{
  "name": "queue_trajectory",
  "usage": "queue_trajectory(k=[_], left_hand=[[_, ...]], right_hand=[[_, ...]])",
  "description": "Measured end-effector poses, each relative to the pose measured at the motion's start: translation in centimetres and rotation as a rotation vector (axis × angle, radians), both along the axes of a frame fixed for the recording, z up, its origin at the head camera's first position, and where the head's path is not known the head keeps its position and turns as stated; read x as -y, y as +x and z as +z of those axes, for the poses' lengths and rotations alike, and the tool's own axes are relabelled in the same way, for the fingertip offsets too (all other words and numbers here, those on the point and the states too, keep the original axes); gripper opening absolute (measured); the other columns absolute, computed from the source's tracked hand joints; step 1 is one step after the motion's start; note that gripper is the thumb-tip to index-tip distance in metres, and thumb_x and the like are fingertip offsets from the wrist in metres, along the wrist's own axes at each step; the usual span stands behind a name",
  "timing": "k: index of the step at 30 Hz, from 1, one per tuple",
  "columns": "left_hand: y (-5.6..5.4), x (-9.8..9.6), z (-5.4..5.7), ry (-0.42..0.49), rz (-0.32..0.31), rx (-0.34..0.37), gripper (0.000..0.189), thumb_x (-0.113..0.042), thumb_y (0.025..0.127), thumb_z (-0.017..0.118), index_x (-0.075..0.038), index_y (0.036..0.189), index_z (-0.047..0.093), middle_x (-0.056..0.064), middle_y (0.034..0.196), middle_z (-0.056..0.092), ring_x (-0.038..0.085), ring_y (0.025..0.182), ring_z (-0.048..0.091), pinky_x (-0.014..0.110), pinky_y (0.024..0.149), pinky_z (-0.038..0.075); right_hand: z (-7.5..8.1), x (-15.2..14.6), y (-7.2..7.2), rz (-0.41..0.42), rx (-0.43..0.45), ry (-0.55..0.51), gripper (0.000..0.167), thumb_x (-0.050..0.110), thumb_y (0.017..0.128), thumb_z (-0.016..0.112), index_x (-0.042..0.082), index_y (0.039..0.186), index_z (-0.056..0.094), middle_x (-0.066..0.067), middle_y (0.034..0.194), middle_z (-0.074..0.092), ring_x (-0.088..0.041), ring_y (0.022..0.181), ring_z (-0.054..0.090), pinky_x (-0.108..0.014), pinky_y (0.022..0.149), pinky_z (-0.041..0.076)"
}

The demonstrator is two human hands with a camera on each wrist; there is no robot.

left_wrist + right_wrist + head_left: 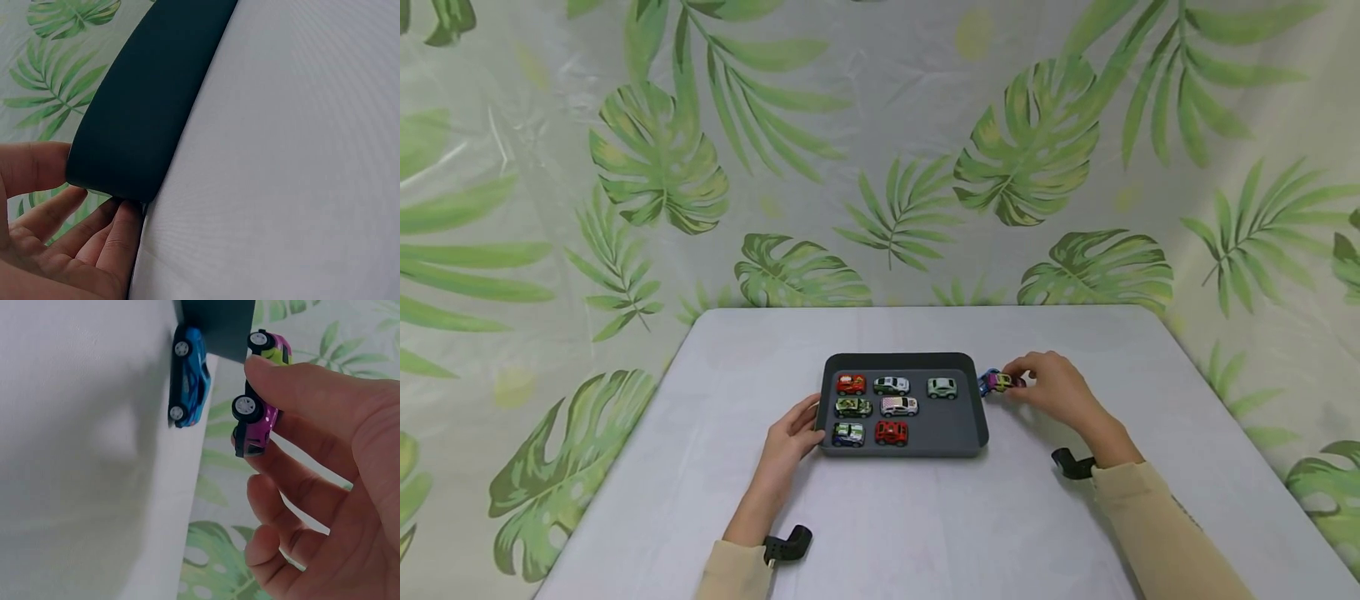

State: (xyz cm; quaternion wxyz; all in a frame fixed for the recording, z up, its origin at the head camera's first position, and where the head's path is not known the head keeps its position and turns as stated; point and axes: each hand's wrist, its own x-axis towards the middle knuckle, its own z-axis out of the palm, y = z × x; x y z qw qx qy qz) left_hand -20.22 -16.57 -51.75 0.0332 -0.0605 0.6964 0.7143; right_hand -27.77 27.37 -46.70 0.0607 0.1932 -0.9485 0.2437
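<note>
A dark grey tray point(947, 433) holds several small toy cars, among them a light green one point(942, 388), a camouflage one point(853, 407) and a red one point(891, 432). My left hand point(786, 442) grips the tray's left end, with thumb and fingers at its wall in the left wrist view. Right of the tray, my right hand point(1056, 387) pinches a purple and yellow-green toy car point(265, 422) between thumb and fingers, its wheels facing the camera in the right wrist view. A blue toy car point(192, 381) stands on the table close to the tray's right wall.
A white cloth covers the table point(917, 525). Behind it hangs a leaf-patterned sheet point(917, 108). Inside the tray, bare floor shows at the right and front right. Black wrist-worn devices sit at the left wrist point(788, 544) and right wrist point(1072, 464).
</note>
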Motion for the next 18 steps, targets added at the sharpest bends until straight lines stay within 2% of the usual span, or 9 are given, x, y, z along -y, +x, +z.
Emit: queue_trajectory(k=[7,18], left_hand=[[0.0,0.1,0.1,-0.002,-0.003,-0.009,0.062,0.005,0.09,0.061,-0.014,0.148,0.051,0.019,0.149,0.047,0.031,0.137,0.046,0.04,0.104,0.046],[-0.1,0.1,0.0,0.022,-0.022,-0.038,0.063,0.008,0.089,0.059,-0.009,0.149,0.049,0.023,0.148,0.047,0.033,0.137,0.046,0.034,0.099,0.049]], right_hand=[[0.3,1.4,0.3,-0.004,-0.029,-0.011,0.029,0.019,0.082,0.085,0.011,0.108,0.077,-0.004,0.099,0.072,-0.032,0.093,0.063,-0.048,0.079,0.05],[-0.3,4.3,1.0,0.003,-0.106,0.0,0.03,0.024,0.08,0.086,0.016,0.108,0.078,0.002,0.099,0.07,-0.024,0.089,0.058,-0.042,0.074,0.049]])
